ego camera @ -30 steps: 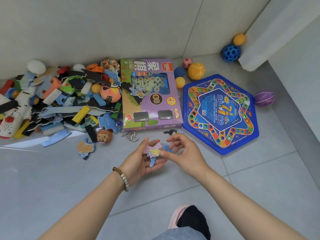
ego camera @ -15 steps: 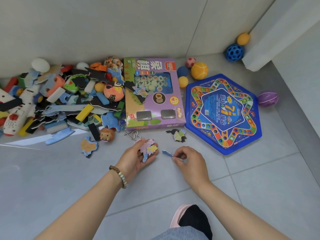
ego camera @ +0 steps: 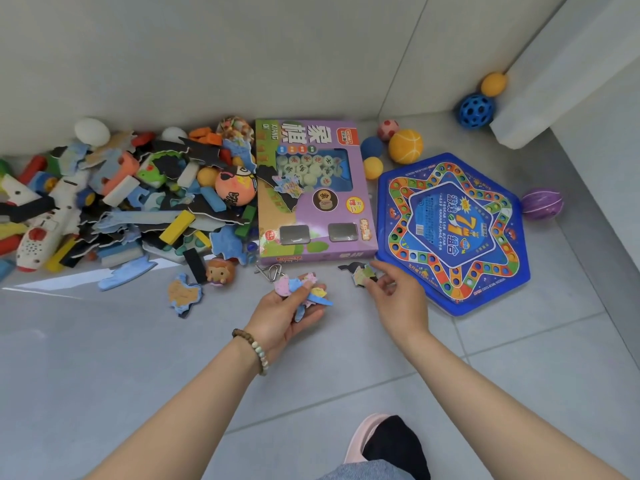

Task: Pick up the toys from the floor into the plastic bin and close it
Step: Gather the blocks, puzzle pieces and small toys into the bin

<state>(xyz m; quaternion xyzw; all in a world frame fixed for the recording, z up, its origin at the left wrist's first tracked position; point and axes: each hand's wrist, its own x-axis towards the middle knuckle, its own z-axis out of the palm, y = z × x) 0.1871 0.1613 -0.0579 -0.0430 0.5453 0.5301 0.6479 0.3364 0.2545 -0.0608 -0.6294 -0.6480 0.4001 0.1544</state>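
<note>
Left hand (ego camera: 287,315), palm up, clenched around a small stack of flat foam puzzle pieces (ego camera: 304,289), pink, blue and yellow, thumb pressing on top. Right hand (ego camera: 398,296) low over the grey tiled floor (ego camera: 104,375), fingertips (ego camera: 375,284) pinching a pale multicoloured puzzle piece (ego camera: 362,274) lying just in front of the purple chess box (ego camera: 311,192); hard to tell whether lifted or flat on the tile. Blue hexagonal game board (ego camera: 453,230) just right of that hand. Behind the left hand, a metal ring puzzle (ego camera: 269,270) and a small doll head (ego camera: 219,271). Heaped toys (ego camera: 121,199) spread left along the wall, loose balls (ego camera: 405,146) in the far corner. Plastic bin nowhere in frame.
</note>
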